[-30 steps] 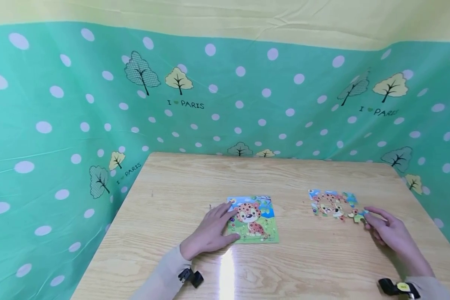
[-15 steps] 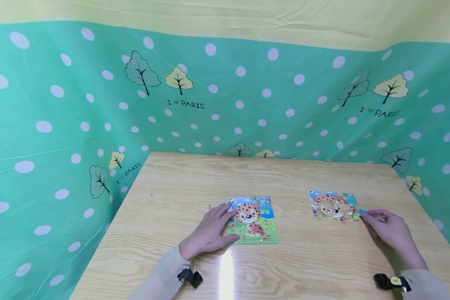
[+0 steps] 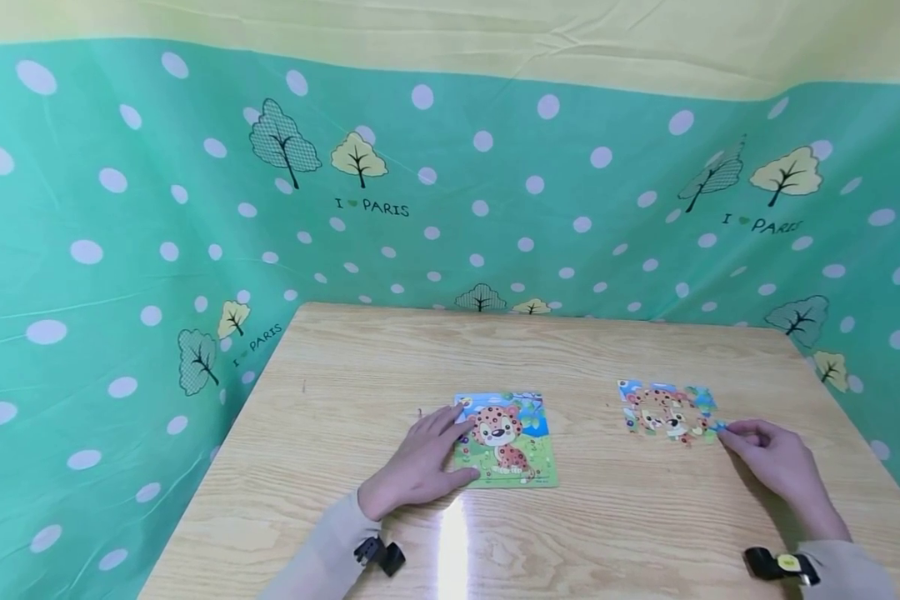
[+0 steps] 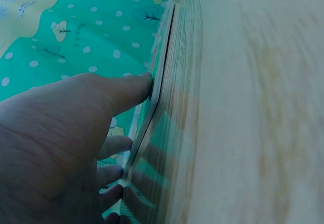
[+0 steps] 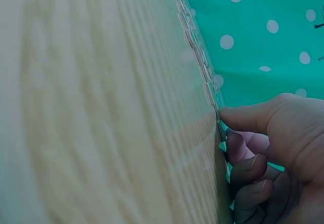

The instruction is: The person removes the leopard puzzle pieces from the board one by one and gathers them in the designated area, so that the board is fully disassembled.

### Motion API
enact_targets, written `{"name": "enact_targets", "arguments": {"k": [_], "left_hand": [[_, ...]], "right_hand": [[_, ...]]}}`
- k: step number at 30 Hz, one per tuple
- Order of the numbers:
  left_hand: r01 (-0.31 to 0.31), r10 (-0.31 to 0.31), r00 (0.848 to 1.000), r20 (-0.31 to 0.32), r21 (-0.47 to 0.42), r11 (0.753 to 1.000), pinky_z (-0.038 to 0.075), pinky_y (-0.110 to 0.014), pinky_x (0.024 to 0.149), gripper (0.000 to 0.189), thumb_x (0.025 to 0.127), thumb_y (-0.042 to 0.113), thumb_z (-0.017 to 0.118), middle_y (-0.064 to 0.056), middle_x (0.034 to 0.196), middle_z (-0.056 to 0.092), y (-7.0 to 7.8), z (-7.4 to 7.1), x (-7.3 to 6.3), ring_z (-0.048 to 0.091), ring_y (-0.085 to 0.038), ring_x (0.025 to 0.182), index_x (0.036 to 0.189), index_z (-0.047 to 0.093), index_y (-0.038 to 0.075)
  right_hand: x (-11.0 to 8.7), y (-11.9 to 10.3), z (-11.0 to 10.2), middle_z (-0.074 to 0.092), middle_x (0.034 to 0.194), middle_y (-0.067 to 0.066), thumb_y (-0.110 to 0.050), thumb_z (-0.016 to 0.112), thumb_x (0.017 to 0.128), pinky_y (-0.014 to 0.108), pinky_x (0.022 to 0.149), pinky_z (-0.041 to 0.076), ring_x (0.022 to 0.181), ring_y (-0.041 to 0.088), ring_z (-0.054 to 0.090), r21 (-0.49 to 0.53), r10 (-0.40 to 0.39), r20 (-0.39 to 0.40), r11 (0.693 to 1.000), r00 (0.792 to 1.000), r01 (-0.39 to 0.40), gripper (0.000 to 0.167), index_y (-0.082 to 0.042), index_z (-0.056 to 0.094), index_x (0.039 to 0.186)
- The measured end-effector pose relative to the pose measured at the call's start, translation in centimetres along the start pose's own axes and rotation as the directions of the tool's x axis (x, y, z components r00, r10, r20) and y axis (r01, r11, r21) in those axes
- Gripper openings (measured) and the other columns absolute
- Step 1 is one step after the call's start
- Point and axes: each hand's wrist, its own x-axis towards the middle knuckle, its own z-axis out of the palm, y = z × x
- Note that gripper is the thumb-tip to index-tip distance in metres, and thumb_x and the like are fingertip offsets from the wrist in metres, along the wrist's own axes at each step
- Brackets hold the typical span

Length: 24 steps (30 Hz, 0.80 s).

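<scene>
Picture board: I had the square spotted-cub board (image 3: 516,446) face up in the lower centre of the head view, its picture whole apart from what the hand hid.
Left hand: The left hand (image 3: 420,468) rested over the board's left edge, fingers spread and relaxed, not clenched on anything. Thumb sat near the board's lower left corner.
Why there: My read was a light steadying touch against sliding, with most of the picture left visible on my feed.
Cub pieces: The smaller patchwork of cub pieces (image 3: 673,422) lay right of centre, well apart from the board, with gaps in the layout. Too small for me to tell which edges were locked.
Right hand: The right hand (image 3: 776,460) pinched a small blue piece (image 3: 718,426) in its fingers at the cluster's lower right corner. In the right wrist view the other fingers were curled in.
Why a pinch: Probably a thin, small part; fingertips gave finer control and blocked less of my view.
Unknown: I couldn't tell whether that piece was lifted or touching its neighbours.
Counter: The counter (image 3: 607,533) was light wood grain, with a white glare streak (image 3: 453,546) at bottom centre.
Room: I saw teal dotted cloth (image 3: 510,179) behind and at both sides, printed with trees and "I PARIS" lettering, under a pale yellow band (image 3: 450,37) across the top.
</scene>
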Motion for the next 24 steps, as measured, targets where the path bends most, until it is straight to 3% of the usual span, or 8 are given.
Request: {"name": "enact_targets", "arguments": {"k": [11,17,24], "left_hand": [[-0.004,0.004,1.0,0.004,0.0,1.0,0.016,-0.066,0.132,0.079,0.1,0.053,0.067,-0.015,0.176,0.027,-0.2,0.2,0.1,0.024,-0.039,0.163,0.164,0.043,0.013],[-0.001,0.001,1.0,0.007,-0.016,1.0,0.016,-0.065,0.132,0.08,0.099,0.055,0.067,-0.015,0.177,0.026,-0.3,0.1,0.1,0.023,-0.039,0.164,0.164,0.043,0.014],[0.006,-0.005,1.0,0.016,-0.026,1.0,0.015,-0.065,0.133,0.082,0.098,0.055,0.068,-0.013,0.177,0.025,-0.3,0.1,0.1,0.022,-0.039,0.164,0.164,0.042,0.015]], "right_hand": [[-0.3,-0.7,0.6,0.068,0.101,0.018,-0.043,0.054,0.109,0.031,0.067,0.04,0.084,0.024,0.057,0.073,0.077,-0.053,0.995,0.996,-0.073,0.058,0.008,0.061,0.136],[-0.9,-2.0,1.1,0.069,0.089,0.009,-0.046,0.055,0.11,0.028,0.059,0.04,0.067,0.012,0.054,0.142,-0.002,-0.079,0.99,0.997,0.014,0.058,0.005,0.063,0.136],[-1.3,-3.9,2.4,0.071,0.089,0.006,-0.043,0.06,0.109,0.027,0.06,0.042,0.067,0.01,0.058,0.179,-0.082,-0.044,0.98,0.996,0.089,0.052,0.002,0.066,0.132]]}}
